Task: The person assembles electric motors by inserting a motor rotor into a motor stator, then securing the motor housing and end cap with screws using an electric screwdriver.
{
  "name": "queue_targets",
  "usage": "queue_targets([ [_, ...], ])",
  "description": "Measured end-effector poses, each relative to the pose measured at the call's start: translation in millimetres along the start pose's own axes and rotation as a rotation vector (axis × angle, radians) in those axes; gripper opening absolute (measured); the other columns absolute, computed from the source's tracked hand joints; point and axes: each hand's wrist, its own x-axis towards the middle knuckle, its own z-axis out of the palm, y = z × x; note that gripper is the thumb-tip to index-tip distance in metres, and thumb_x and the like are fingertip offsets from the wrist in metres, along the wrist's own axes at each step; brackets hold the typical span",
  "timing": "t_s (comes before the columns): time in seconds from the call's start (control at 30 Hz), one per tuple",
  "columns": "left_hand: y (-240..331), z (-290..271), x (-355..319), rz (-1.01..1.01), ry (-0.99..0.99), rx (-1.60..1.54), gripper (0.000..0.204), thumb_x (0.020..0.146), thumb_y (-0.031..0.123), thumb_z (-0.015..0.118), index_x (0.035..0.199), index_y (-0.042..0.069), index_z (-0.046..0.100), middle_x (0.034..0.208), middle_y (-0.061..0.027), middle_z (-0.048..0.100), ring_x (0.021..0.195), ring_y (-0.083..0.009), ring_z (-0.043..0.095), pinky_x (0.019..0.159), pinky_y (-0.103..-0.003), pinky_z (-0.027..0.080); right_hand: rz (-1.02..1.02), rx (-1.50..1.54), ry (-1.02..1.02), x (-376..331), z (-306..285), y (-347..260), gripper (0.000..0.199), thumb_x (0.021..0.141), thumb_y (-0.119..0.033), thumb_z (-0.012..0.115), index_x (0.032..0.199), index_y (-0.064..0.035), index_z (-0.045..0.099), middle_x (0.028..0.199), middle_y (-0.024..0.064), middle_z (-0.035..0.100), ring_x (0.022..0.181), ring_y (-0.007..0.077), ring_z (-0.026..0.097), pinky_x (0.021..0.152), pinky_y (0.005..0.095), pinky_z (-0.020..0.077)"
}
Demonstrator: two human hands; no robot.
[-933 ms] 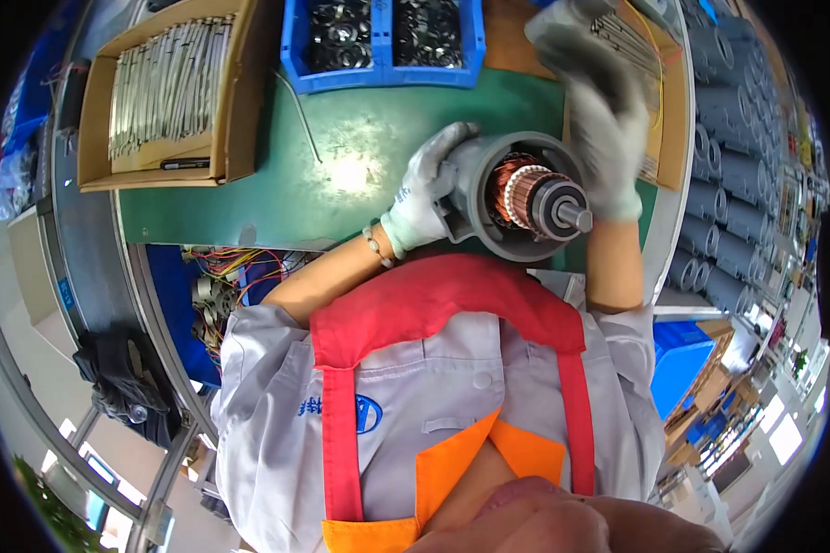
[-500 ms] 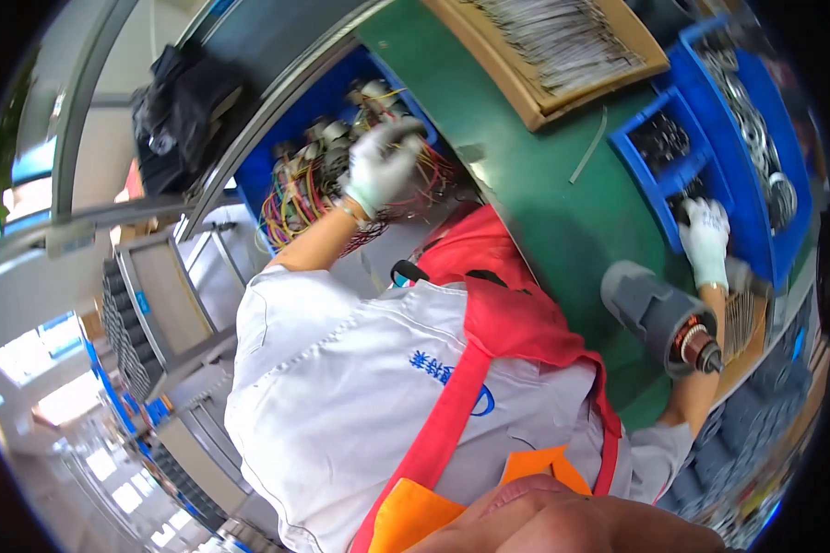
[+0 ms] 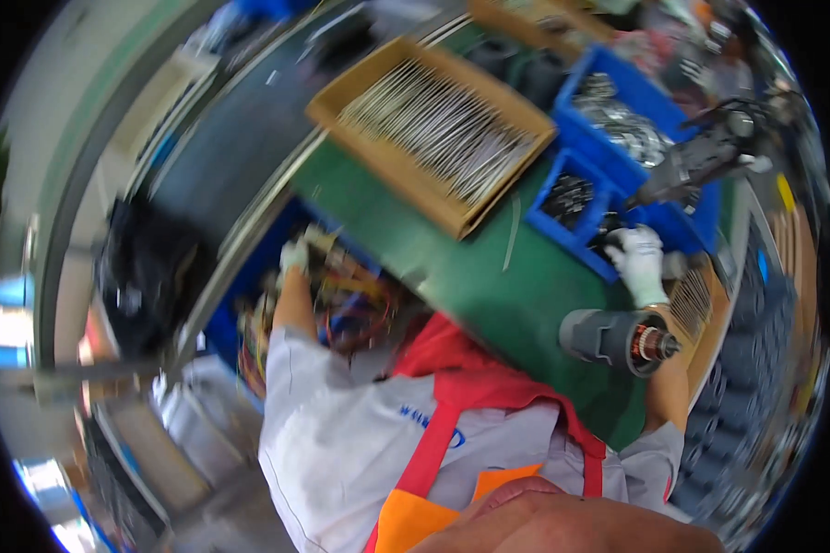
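Green workbench (image 3: 452,276), grey floor (image 3: 83,120), bright daylight at left

Bright, even light, apparently from overhead, with no hard shadows. Heavy motion blur smears the whole view, worst at left. Fisheye bending curves edges near the dark rim.

Open green bench surface (image 3: 452,267) between cardboard tray of metal strips (image 3: 433,129) and grey motor body (image 3: 618,339): passable, apart from one thin strip (image 3: 510,241) lying loose there. Blocked on the far right by blue bins (image 3: 618,166) packed close, right hand (image 3: 638,263) at their near edge. Crowded below bench edge: tangle of coloured wires (image 3: 341,300) around left hand (image 3: 293,255).
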Motion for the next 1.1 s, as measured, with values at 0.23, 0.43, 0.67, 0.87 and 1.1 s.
queue_targets([
  [0.23, 17.0, 39.4, 38.2, -0.007, -0.418, 0.501, 0.041, 0.091, 0.035, 0.054, 0.105, 0.000, 0.071, 0.107, -0.0168, 0.071, 0.105, -0.0317, 0.067, 0.085, -0.043, 0.052, 0.042, 0.160, 0.010, -35.0, 15.6, 13.3, 0.016, 0.078, -0.021, 0.070, 0.093, -0.0164, 0.069, 0.105, 0.0037, 0.067, 0.112, 0.0257, 0.055, 0.100, 0.0434, 0.0389],
  [0.43, -71.5, 33.0, 112.9, 0.394, -0.391, 0.989, 0.040, 0.097, 0.033, 0.040, 0.114, 0.012, 0.069, 0.105, -0.0112, 0.072, 0.095, -0.0333, 0.068, 0.084, -0.042, 0.053, 0.077, 0.206, 0.125, -25.9, 12.8, 20.4, 0.016, 0.082, -0.023, 0.065, 0.096, -0.0164, 0.069, 0.106, 0.0034, 0.066, 0.108, 0.0259, 0.056, 0.094, 0.0417, 0.0430],
  [0.67, -41.7, -49.1, -38.1, 0.032, 0.001, -0.696, 0.032, 0.092, 0.009, 0.052, 0.120, -0.003, 0.058, 0.108, -0.0116, 0.066, 0.088, -0.0234, 0.064, 0.079, -0.036, 0.052, 0.218, 0.265, 0.033, -29.3, 9.1, 30.0, 0.019, 0.086, -0.025, 0.063, 0.101, -0.0137, 0.069, 0.104, 0.0077, 0.067, 0.102, 0.0297, 0.058, 0.092, 0.0428, 0.0442],
  [0.87, 47.0, -108.9, -202.7, 0.178, -0.151, -1.244, 0.040, 0.091, 0.019, 0.042, 0.125, -0.001, 0.052, 0.116, -0.0139, 0.060, 0.101, -0.0253, 0.064, 0.085, -0.038, 0.055, 0.196, 0.378, 0.097, -24.7, 9.9, 38.5, 0.017, 0.088, -0.023, 0.061, 0.099, -0.0115, 0.067, 0.100, 0.0112, 0.064, 0.100, 0.0329, 0.057, 0.092, 0.0441, 0.0438],
  [1.1, 208.5, -112.0, -290.9, 0.586, -0.553, -1.280, 0.055, 0.095, 0.019, 0.059, 0.143, 0.003, 0.040, 0.125, -0.0087, 0.057, 0.084, -0.0074, 0.057, 0.068, -0.019, 0.046, 0.517, 1.371, 0.309, -40.0, -53.4, 32.9, 0.021, 0.095, -0.018, 0.062, 0.109, -0.0026, 0.063, 0.103, 0.0074, 0.067, 0.092, 0.0150, 0.062, 0.081, 0.0295, 0.0503],
])
